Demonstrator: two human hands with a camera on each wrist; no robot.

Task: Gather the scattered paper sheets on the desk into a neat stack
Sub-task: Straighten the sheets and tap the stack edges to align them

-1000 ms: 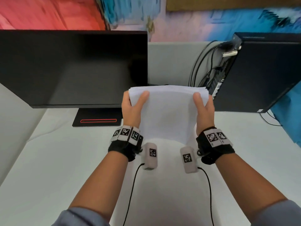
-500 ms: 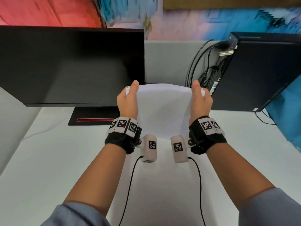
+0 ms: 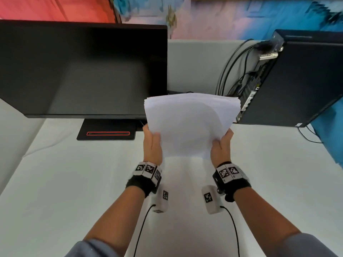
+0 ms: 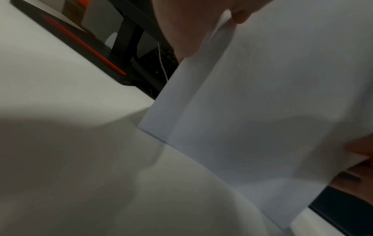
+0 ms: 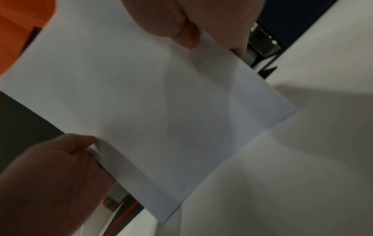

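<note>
— While it stands on the white worktop (image 3: 55, 182), who holds the stack of white paper sheets (image 3: 189, 125)?
— Left hand (image 3: 152, 145) and right hand (image 3: 221, 147) each grasp a side edge; its lower edge touches the worktop between black monitor (image 3: 83, 71) and black computer tower (image 3: 297, 80).

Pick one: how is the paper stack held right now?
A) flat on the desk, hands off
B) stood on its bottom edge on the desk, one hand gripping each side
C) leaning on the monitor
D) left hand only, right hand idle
B: the left hand and right hand each grip a side of the paper stack, whose bottom edge meets the desk in both wrist views.
</note>
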